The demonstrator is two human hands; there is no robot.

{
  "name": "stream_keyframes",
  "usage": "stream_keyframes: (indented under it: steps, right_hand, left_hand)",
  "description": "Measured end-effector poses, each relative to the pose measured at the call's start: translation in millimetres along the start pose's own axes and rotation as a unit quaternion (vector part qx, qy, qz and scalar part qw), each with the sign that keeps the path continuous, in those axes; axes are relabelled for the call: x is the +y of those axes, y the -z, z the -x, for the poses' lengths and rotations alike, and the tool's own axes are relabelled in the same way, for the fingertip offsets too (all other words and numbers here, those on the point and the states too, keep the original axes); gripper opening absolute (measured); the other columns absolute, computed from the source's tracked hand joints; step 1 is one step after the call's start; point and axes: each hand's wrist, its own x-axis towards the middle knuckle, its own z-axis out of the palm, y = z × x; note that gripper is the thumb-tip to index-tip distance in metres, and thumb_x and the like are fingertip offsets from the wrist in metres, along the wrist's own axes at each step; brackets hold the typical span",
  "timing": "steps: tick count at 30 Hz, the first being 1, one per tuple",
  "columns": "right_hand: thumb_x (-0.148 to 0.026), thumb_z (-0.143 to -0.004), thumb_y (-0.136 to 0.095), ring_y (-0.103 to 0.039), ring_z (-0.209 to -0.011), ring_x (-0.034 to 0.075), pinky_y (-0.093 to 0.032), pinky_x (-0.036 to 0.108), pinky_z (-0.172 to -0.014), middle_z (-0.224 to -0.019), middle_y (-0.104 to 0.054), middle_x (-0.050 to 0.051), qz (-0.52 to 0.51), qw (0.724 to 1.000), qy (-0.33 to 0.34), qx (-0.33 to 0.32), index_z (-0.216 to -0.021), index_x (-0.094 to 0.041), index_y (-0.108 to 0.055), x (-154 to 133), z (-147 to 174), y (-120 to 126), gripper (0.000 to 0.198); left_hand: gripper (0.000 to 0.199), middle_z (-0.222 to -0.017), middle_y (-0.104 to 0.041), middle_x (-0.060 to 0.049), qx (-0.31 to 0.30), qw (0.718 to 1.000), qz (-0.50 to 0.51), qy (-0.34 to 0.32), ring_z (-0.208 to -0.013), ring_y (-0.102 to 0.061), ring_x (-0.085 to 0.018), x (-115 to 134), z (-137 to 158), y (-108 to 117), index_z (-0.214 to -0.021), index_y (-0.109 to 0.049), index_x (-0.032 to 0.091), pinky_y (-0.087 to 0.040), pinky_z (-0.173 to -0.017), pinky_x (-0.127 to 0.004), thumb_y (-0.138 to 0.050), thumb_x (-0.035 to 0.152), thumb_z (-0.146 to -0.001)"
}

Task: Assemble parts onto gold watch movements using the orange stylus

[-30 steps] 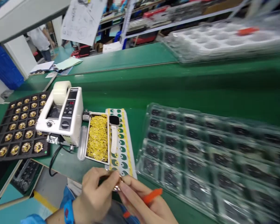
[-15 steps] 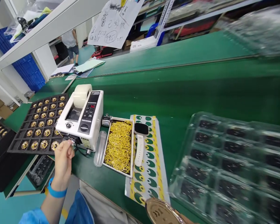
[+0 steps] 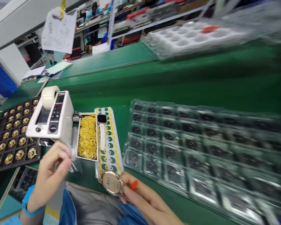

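My right hand [image 3: 142, 197] holds a round gold-coloured watch case [image 3: 111, 183] by its edge, its printed flat side facing up. A small orange piece [image 3: 134, 185] shows at the fingers of that hand. Thumb and fingers of my left hand [image 3: 52, 170] are pinched in front of the white tape dispenser [image 3: 52, 118]. A clear, glossy strip of tape [image 3: 72, 167] shows faintly at its fingertips, blurred against the bench. Behind the watch case lies a sheet of yellow-edged die-cut stickers [image 3: 114, 147], with a white-strapped smartwatch [image 3: 102, 131] on it.
A box of yellow rings [image 3: 87, 137] stands beside the dispenser. At the left, a black foam tray [image 3: 4, 125] carries gold round parts. Clear blister trays [image 3: 159, 175] with dark parts cover the right. A white moulded tray [image 3: 184, 34] sits on the back ledge.
My left hand has come away from the dispenser's front towards me. The watch case in my right hand has come further into view. The whole view has swung right.
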Motion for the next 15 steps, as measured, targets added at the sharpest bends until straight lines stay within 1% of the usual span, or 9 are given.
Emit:
stream_keyframes:
  steps: [2, 4, 6, 8, 12, 15]
  right_hand:
    - [-0.064, -0.089, -0.061, -0.046, -0.070, 0.016, -0.039, 0.025, -0.066, -0.074, -0.051, 0.001, -0.021, 1.000, 0.004, -0.018, -0.078, -0.019, -0.058, -3.4, -4.3, -1.8, 0.046]
    - [-0.065, -0.089, -0.059, -0.043, -0.070, 0.016, -0.035, 0.026, -0.064, -0.074, -0.048, 0.001, -0.022, 0.999, 0.016, -0.036, -0.075, -0.019, -0.055, -5.8, -7.5, -2.1, 0.049]
    - [-0.066, -0.090, -0.058, -0.040, -0.070, 0.017, -0.032, 0.027, -0.064, -0.073, -0.045, 0.000, -0.016, 0.999, 0.020, -0.041, -0.074, -0.019, -0.052, -8.1, -7.7, -1.9, 0.050]
    - [-0.065, -0.090, -0.057, -0.038, -0.069, 0.016, -0.031, 0.027, -0.064, -0.072, -0.042, -0.001, -0.012, 0.999, 0.020, -0.043, -0.073, -0.019, -0.050, -11.0, -5.6, -1.9, 0.050]
    - [-0.065, -0.091, -0.056, -0.038, -0.069, 0.017, -0.031, 0.028, -0.065, -0.072, -0.041, -0.001, -0.005, 0.998, 0.018, -0.060, -0.074, -0.020, -0.050, -17.8, -1.0, -2.1, 0.048]
    - [-0.065, -0.091, -0.056, -0.038, -0.070, 0.017, -0.031, 0.028, -0.066, -0.072, -0.041, -0.001, -0.004, 0.997, 0.017, -0.070, -0.075, -0.020, -0.050, -21.2, -0.4, -2.1, 0.048]
  left_hand:
    - [0.030, -0.075, -0.047, 0.001, -0.091, 0.993, 0.074, 0.026, -0.069, -0.045, -0.015, -0.1, 5.1, -19.4, -0.069, -0.053, 0.020, -0.034, -0.061, -0.027, -0.053, 0.035, -0.095]
    - [0.033, -0.072, -0.043, 0.001, -0.152, 0.981, 0.104, 0.056, -0.066, -0.041, -0.014, -2.8, 8.4, -37.6, -0.067, -0.055, 0.020, -0.032, -0.059, -0.026, -0.056, 0.039, -0.094]
    - [0.031, -0.071, -0.042, 0.001, -0.175, 0.976, 0.108, 0.076, -0.066, -0.038, -0.014, -6.7, 9.7, -50.7, -0.068, -0.058, 0.019, -0.030, -0.059, -0.027, -0.057, 0.038, -0.093]
    - [0.028, -0.072, -0.043, 0.001, -0.188, 0.973, 0.105, 0.082, -0.067, -0.037, -0.015, -10.0, 9.4, -57.0, -0.069, -0.060, 0.019, -0.030, -0.060, -0.027, -0.057, 0.035, -0.093]
    - [0.025, -0.073, -0.044, 0.001, -0.217, 0.966, 0.106, 0.090, -0.067, -0.037, -0.014, -11.6, 5.8, -55.8, -0.069, -0.061, 0.019, -0.031, -0.062, -0.026, -0.058, 0.031, -0.091]
    - [0.023, -0.073, -0.044, 0.001, -0.222, 0.964, 0.112, 0.094, -0.067, -0.037, -0.014, -10.0, 3.9, -53.5, -0.069, -0.062, 0.019, -0.031, -0.062, -0.026, -0.059, 0.028, -0.090]
